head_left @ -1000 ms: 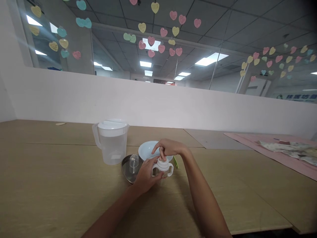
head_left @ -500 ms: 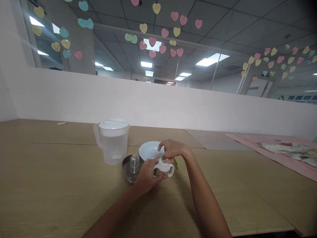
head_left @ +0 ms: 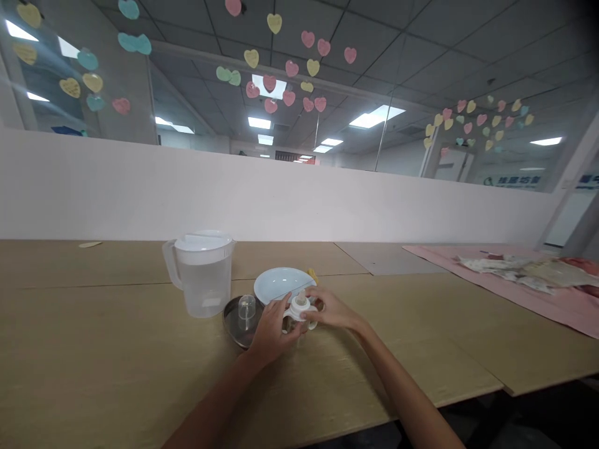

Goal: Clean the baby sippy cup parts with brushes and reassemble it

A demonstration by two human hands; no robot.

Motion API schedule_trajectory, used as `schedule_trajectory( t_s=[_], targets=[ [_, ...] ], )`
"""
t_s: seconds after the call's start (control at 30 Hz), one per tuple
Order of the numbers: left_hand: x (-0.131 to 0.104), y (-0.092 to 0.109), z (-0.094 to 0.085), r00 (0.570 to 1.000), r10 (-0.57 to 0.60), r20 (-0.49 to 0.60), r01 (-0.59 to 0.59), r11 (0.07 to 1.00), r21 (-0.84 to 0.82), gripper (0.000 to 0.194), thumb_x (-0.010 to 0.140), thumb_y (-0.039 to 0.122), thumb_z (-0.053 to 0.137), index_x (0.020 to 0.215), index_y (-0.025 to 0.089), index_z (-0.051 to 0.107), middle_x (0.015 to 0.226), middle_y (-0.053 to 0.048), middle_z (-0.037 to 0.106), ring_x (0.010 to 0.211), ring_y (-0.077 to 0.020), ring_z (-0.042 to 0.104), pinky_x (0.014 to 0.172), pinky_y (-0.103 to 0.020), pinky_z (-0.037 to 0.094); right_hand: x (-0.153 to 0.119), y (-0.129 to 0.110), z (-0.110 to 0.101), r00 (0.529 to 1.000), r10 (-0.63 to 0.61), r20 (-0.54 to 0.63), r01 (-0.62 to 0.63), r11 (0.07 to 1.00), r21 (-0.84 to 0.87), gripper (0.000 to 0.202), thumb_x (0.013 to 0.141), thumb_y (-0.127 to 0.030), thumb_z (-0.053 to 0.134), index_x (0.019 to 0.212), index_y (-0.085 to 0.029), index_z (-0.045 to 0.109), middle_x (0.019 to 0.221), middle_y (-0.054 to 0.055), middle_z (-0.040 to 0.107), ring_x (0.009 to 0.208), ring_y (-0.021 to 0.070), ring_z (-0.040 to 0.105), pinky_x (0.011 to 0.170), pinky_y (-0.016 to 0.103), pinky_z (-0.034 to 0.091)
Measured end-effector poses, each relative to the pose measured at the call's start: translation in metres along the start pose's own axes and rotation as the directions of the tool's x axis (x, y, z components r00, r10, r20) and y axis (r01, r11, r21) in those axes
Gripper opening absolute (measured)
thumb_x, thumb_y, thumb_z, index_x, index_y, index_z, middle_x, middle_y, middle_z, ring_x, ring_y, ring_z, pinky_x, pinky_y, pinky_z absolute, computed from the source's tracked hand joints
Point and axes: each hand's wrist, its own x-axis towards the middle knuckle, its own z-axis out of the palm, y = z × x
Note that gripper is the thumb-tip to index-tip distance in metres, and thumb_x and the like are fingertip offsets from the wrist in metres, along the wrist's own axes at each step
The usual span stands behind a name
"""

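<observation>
A small baby bottle (head_left: 300, 309) with a white collar, a clear teat on top and white side handles is held upright between my two hands. My left hand (head_left: 274, 327) wraps round its left side. My right hand (head_left: 330, 308) grips the white collar from the right, fingers bent round it. Just left of the bottle, a clear dome cap (head_left: 247, 310) stands in a round metal bowl (head_left: 233, 333). Behind the hands lies a white plate (head_left: 275, 282), partly hidden by them.
A lidded clear pitcher (head_left: 206, 280) stands left of the bowl. Something small and yellow (head_left: 312, 274) is at the plate's right edge. A pink cloth (head_left: 556, 307) with crumpled fabric covers the far right. A white wall rises behind the table.
My right hand has moved from above the teat down to the collar's right side, leaving the teat uncovered. The view has shifted, with more of the right side showing.
</observation>
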Motion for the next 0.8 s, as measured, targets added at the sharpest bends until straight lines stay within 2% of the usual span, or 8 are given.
schedule_trajectory(
  t_s=[0.03,0.1,0.2,0.27,0.37,0.43,0.57,0.8],
  targets=[
    [0.0,-0.002,0.001,1.0,0.003,-0.007,-0.003,1.0,-0.002,0.06,0.077,0.033,0.057,0.132,0.016,0.039,0.102,-0.01,0.061,0.094,-0.0237,0.056,0.084,-0.039,0.045,-0.005,0.006,0.008,1.0,-0.022,0.004,0.022,0.996,0.087,0.037,0.068,-0.04,0.068,0.099,-0.02,0.064,0.102,0.006,0.062,0.087,0.0184,0.058,0.072,0.028,0.046],
    [-0.001,-0.005,0.003,1.0,0.005,-0.018,-0.005,1.0,-0.008,0.059,0.077,0.033,0.057,0.131,0.015,0.04,0.101,-0.01,0.061,0.094,-0.0236,0.056,0.084,-0.039,0.045,-0.011,0.016,0.026,0.985,0.015,-0.17,0.018,0.982,0.19,0.039,0.068,-0.042,0.068,0.098,-0.018,0.061,0.102,0.008,0.061,0.089,0.02,0.057,0.075,0.031,0.046],
    [-0.003,-0.006,0.006,1.0,0.004,-0.023,-0.005,1.0,-0.031,0.054,0.079,0.03,0.054,0.13,0.017,0.042,0.102,-0.01,0.061,0.097,-0.0243,0.055,0.087,-0.041,0.044,-0.012,0.024,0.053,0.923,0.045,-0.381,0.017,0.987,0.158,0.036,0.066,-0.041,0.068,0.091,-0.018,0.055,0.092,0.006,0.06,0.08,0.0185,0.055,0.073,0.032,0.046],
    [-0.005,-0.005,0.007,1.0,0.001,-0.013,-0.002,0.999,-0.051,0.053,0.08,0.027,0.051,0.131,0.018,0.041,0.106,-0.01,0.06,0.1,-0.025,0.053,0.09,-0.043,0.042,-0.012,0.025,0.068,0.862,0.033,-0.506,0.03,0.993,0.115,0.033,0.069,-0.04,0.065,0.089,-0.018,0.052,0.086,0.004,0.058,0.078,0.018,0.055,0.073,0.032,0.045],
    [-0.007,-0.003,0.007,1.0,0.002,0.012,-0.001,0.998,-0.056,0.053,0.082,0.026,0.047,0.134,0.016,0.038,0.11,-0.012,0.058,0.104,-0.0256,0.051,0.091,-0.045,0.041,-0.013,0.023,0.081,0.786,0.01,-0.618,0.037,0.997,0.063,0.033,0.071,-0.039,0.063,0.093,-0.018,0.049,0.085,0.004,0.056,0.078,0.0181,0.054,0.074,0.032,0.045],
    [-0.007,-0.003,0.006,1.0,0.017,0.017,-0.017,0.999,-0.031,0.053,0.084,0.028,0.045,0.135,0.015,0.036,0.113,-0.013,0.057,0.106,-0.0261,0.05,0.092,-0.045,0.04,-0.015,0.022,0.083,0.774,-0.008,-0.633,0.037,0.999,0.032,0.033,0.072,-0.038,0.062,0.094,-0.018,0.049,0.085,0.003,0.056,0.078,0.018,0.055,0.073,0.032,0.045],
    [-0.006,-0.004,0.004,0.996,0.081,0.033,-0.084,0.994,0.073,0.053,0.087,0.032,0.042,0.136,0.014,0.033,0.115,-0.014,0.057,0.108,-0.0267,0.05,0.092,-0.045,0.04,-0.018,0.024,0.08,0.788,-0.039,-0.615,0.043,0.999,-0.007,0.03,0.075,-0.038,0.061,0.095,-0.018,0.05,0.086,0.003,0.056,0.079,0.0173,0.054,0.073,0.031,0.045],
    [0.005,-0.005,-0.015,0.944,0.299,0.135,-0.324,0.917,0.232,0.055,0.088,0.033,0.041,0.136,0.009,0.032,0.113,-0.016,0.058,0.106,-0.0277,0.051,0.096,-0.046,0.037,-0.02,0.027,0.074,0.823,-0.094,-0.56,0.067,0.995,-0.068,0.03,0.076,-0.039,0.06,0.098,-0.019,0.052,0.088,0.004,0.056,0.077,0.0164,0.053,0.069,0.028,0.044]
  ],
)
